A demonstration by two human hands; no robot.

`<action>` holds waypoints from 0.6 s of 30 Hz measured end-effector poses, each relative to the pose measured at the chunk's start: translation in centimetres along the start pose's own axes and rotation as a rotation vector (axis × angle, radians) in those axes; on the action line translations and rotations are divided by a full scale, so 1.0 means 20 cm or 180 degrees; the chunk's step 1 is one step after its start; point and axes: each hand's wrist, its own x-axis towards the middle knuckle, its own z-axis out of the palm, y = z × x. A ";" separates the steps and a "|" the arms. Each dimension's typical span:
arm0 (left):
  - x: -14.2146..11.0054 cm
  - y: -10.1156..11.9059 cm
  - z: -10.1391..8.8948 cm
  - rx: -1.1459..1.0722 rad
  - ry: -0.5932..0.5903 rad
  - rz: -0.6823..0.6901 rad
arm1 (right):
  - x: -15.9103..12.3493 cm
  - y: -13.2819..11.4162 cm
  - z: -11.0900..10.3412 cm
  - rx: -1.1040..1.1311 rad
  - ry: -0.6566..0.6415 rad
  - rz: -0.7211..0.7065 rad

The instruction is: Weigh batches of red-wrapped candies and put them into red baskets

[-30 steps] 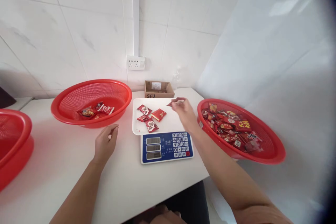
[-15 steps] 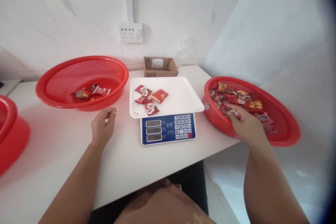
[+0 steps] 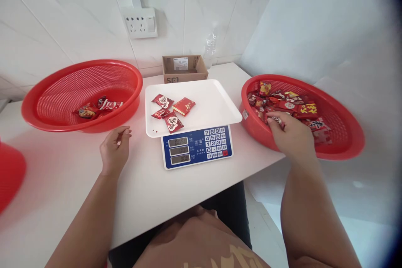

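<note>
My right hand (image 3: 293, 136) is over the near side of the right red basket (image 3: 257, 132), its thumb and fingers pinching a small red-and-white snack packet (image 3: 277, 122). Beneath and beyond it lie several red wrapped snacks (image 3: 293, 106). My left hand (image 3: 114, 150) rests on the table left of the scale (image 3: 197, 148), fingers curled inward, with nothing visible in them. On the scale's white pan (image 3: 216, 111) lie several red packets, among them a flat red-and-gold one (image 3: 184, 106) and one with a white patch (image 3: 173, 122).
At the left, a red mesh basket (image 3: 50, 92) holds a few snack packets (image 3: 108, 105). Part of another red basket (image 3: 11, 176) shows at the left edge. Behind the pan stand a cardboard box (image 3: 185, 77) and a clear plastic bottle (image 3: 210, 46). A wall socket (image 3: 140, 23) is above.
The camera view has tilted and shifted slightly. My right hand still pinches the packet over the right basket, and my left hand remains beside the scale. The packets on the pan lie as before.
</note>
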 end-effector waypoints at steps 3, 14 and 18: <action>0.00 0.00 0.01 -0.0044 -0.0003 -0.0052 | 0.00 -0.01 0.00 -0.0024 0.0003 -0.0009; -0.01 0.00 0.00 -0.0040 -0.0024 -0.0022 | -0.01 -0.02 -0.01 -0.0107 -0.0067 0.0076; -0.01 -0.01 0.01 -0.0025 -0.0046 -0.0079 | -0.01 -0.03 -0.01 -0.0132 -0.0078 0.0063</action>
